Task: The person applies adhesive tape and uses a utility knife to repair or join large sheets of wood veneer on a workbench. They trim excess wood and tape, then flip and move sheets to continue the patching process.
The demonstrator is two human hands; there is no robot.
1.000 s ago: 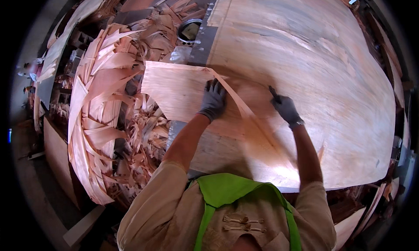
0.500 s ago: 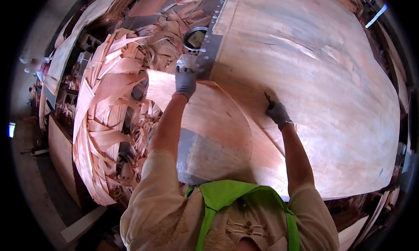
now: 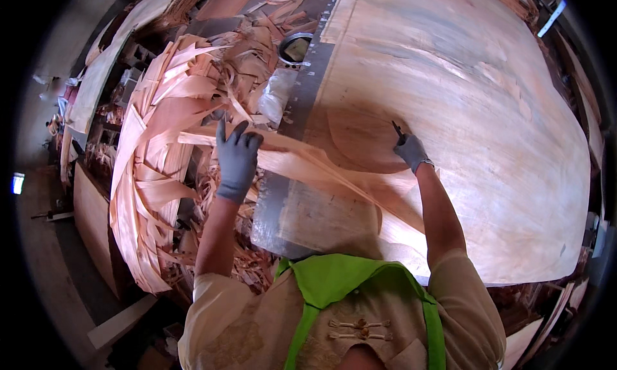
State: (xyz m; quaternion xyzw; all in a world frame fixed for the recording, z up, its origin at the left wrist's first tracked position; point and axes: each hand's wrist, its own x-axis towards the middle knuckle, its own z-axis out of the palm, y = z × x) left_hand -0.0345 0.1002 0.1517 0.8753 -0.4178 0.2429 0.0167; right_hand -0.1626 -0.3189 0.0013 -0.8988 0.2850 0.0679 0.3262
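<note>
A pale veneer strip (image 3: 308, 166) stretches slantwise across the table's left edge, raised and curling, from the scrap side toward my right forearm. My left hand (image 3: 236, 164), in a grey glove, is at its left part with fingers spread. The strip passes behind this hand; contact with the palm is hidden. My right hand (image 3: 411, 151), also gloved, is closed round a small dark knife-like tool (image 3: 399, 132) pointing up and left. Beneath it lies a large veneer sheet (image 3: 475, 132) with grey streaks and a few splits.
Torn veneer scraps (image 3: 157, 171) heap up left of the table's grey metal edge (image 3: 273, 206). Along that edge are a round metal bowl (image 3: 296, 48) with something inside and a crumpled white plastic bag (image 3: 277, 97). Stacked boards (image 3: 119, 55) stand at the far left.
My left hand has moved left and nearer to me. The veneer piece has swung leftward and narrowed into a raised strip, uncovering the plastic bag and more sheet. My right hand has barely moved.
</note>
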